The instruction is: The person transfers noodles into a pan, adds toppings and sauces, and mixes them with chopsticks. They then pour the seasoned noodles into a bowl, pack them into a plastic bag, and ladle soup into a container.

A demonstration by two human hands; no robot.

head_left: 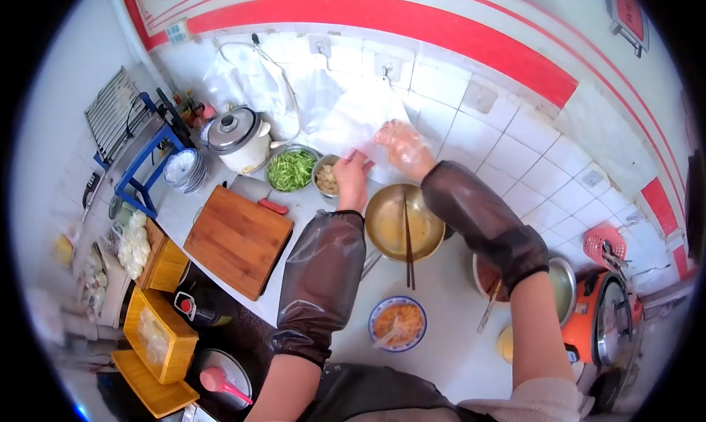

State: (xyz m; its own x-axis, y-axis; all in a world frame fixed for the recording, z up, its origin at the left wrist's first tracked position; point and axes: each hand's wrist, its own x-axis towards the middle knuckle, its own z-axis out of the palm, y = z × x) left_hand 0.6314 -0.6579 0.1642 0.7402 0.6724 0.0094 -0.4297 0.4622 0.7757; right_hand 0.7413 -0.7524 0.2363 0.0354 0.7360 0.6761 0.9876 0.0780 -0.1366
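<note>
Both my hands are raised at the tiled wall, by the white plastic bags point(357, 116) that hang from hooks. My left hand point(351, 181) has its fingers pressed together at the lower edge of a bag, above the small metal pot of pale chunks point(326, 178). To its right, my right hand point(404, 148) looks wrapped in clear plastic, with its fingers bent against the bag; what they grip is hidden. Below the hands stands a brass-coloured bowl point(386, 220) with yellowish liquid and chopsticks point(409, 253) in it. Dark sleeve covers are on both forearms.
A wooden cutting board point(239, 239), a red-handled knife point(273, 206), shredded greens point(291, 170) and a white cooker point(239, 144) are on the left. Nearer me is a bowl of orange food point(398, 324). An orange cooker point(592, 315) stands right.
</note>
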